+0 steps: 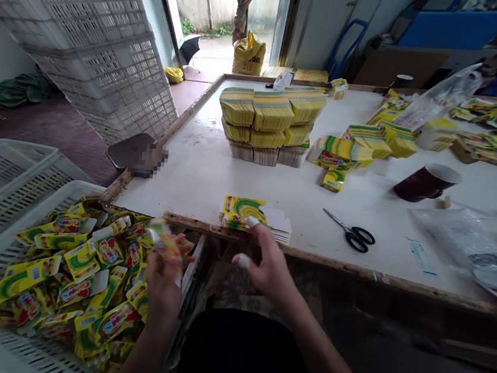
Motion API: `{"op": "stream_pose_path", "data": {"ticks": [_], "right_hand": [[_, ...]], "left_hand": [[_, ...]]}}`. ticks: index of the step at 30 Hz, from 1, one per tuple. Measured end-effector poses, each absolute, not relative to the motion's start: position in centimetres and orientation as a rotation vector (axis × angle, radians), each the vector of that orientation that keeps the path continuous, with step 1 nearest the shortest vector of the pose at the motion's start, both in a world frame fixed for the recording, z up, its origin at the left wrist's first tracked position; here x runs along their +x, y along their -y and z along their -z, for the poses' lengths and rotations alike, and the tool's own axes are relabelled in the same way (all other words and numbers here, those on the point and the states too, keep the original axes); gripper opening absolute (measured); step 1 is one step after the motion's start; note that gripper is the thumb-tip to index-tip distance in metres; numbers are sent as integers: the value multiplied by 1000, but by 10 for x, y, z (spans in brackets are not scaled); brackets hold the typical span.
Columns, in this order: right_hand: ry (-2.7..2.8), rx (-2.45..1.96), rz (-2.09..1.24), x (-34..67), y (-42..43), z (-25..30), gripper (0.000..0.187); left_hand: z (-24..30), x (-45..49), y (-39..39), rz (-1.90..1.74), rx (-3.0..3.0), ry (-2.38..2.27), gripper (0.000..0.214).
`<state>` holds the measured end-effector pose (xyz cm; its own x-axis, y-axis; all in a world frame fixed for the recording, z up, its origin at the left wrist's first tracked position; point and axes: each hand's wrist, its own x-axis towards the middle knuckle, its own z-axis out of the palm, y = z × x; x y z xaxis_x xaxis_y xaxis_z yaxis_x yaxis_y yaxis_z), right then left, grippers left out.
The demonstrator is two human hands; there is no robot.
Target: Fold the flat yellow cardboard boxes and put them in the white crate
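Note:
My left hand [164, 287] is closed on a small yellow carton [162, 241], blurred by motion, above the near edge of a white plastic crate [10, 342]. Many yellow and green cartons [81, 260] lie jumbled in that crate. My right hand [271, 268] is open, thumb and forefinger apart, with white coverings on both tips. Its forefinger reaches the front of a short stack of flat cartons [246, 209] at the table's wooden edge. Whether the fingertip presses on the stack or hovers just over it, I cannot tell.
Bundled flat cartons [272, 117] stand in tiers on the white table [182, 173]. Black-handled scissors [351, 229], a dark mug [426, 183] and a plastic bag [471, 242] lie to the right. A dustpan [131, 150] sits at the left edge, near stacked white crates [98, 43].

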<state>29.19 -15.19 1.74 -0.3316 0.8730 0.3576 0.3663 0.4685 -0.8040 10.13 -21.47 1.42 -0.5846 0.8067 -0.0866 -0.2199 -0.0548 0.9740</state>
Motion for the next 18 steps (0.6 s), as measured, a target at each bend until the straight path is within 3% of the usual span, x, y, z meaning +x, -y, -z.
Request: {"op": "stream_pose_path", "data": {"ticks": [3,8,11,14,18], "right_hand": [[1880,-1338,-471,306,124,-20,43],[2064,-1429,-438,317,96,-9,44],[2059,-1402,-462,319,93,-9,44],[1974,-1358,-569,317,101,-17,50],[1818,-1124,-1039,298,136,-29,56]], "left_hand": [[-9,97,211,-1827,149,-1338,50],[3,108,213,-1583,136,-1286,32],[7,114,215,-1556,269,-1270,37],[5,121,216,-1562,375,-1226,44],[-6,140,214,-1739,486,-1000,58]]}}
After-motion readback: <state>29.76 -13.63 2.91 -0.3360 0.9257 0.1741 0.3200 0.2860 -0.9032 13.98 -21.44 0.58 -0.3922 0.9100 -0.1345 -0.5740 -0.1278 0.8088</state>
